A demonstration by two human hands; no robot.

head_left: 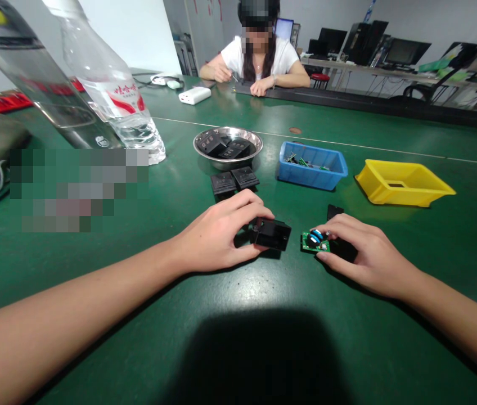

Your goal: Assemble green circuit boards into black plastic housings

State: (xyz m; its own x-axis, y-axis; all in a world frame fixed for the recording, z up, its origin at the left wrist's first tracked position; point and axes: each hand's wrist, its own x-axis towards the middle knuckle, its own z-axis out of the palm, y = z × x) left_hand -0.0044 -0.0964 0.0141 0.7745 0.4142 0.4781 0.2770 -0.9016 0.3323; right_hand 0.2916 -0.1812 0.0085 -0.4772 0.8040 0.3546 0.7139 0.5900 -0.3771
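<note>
A black open-sided case (273, 234) is between the thumb and fingers of my left hand (225, 233), low over the green table. To its right, my right hand (359, 253) pinches a small green circuit board (315, 241) that carries a blue-and-black round part. The board and the case are apart, with a short gap between them. A flat black piece (334, 211) lies just behind my right hand, and another dark shape is partly hidden under its fingers. Two black cases (234, 181) rest behind my left hand, in front of a metal bowl (255, 147).
The bowl holds several black cases. A blue bin (314, 179) with circuit boards and a yellow bin (407, 197) stand at the back right. Two bottles (116, 95) and a white box (195, 95) are further left. A person (259, 62) sits across the green table (137, 349).
</note>
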